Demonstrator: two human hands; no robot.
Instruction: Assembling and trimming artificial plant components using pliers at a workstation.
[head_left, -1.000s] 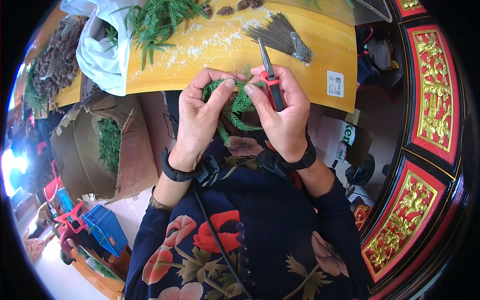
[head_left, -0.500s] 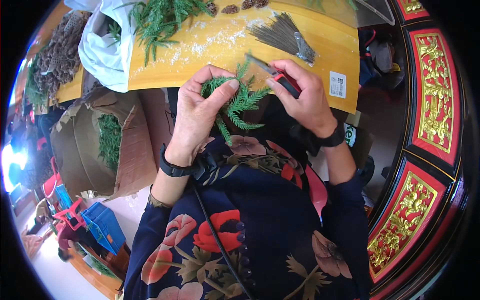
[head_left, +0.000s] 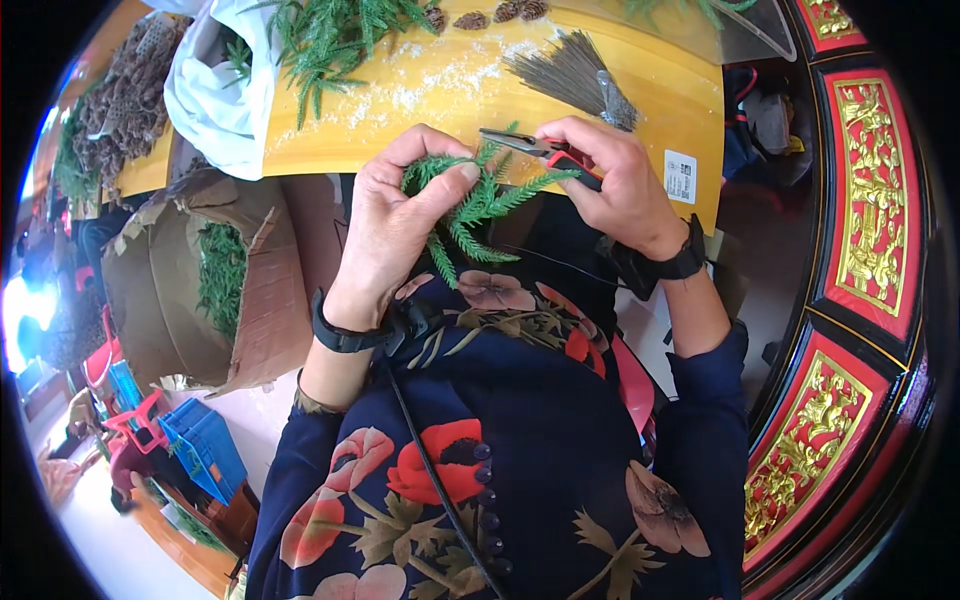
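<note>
Green sprigs (head_left: 488, 207) pinched in the left hand (head_left: 400, 205) over the near edge of the yellow tabletop (head_left: 345, 145).

The right hand (head_left: 620, 185) grasps red-and-black pliers (head_left: 552, 152), their nose pointing at the sprigs; whether the jaws grip anything, I cannot tell. A white printed label (head_left: 681, 176) sits by the tabletop's near right corner, its print too small to read. A torn cardboard box (head_left: 165, 300) below the near left edge contains greenery (head_left: 221, 278); a white plastic bag (head_left: 215, 110) at the tabletop's left shows a green tip in its opening. Thin dark sticks (head_left: 560, 72) are wrapped in clear plastic at one end. The left thumb and fingers hide the sprigs' stems; the foliage pile (head_left: 335, 40) is cut off at the top.
</note>
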